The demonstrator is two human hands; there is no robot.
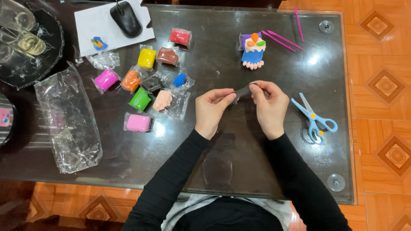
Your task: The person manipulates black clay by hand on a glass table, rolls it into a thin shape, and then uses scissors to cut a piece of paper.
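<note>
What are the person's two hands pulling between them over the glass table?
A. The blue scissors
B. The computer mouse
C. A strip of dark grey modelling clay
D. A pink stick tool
C: the left hand and right hand pinch a dark grey clay strip stretched between their fingertips, while the blue scissors lie untouched to the right on the glass table.

Glass-topped table [265, 171], dark. Far left corner: black computer mouse [125, 18] on white paper [92, 21]. Left-centre: wrapped clay blocks, yellow [146, 57], red [180, 37], green [140, 99], pink [138, 122]. Left edge: empty clear plastic bag [68, 119]. Far edge: small clay figure [253, 50], pink sticks [282, 40]. Right edge: blue scissors [314, 119].
</note>
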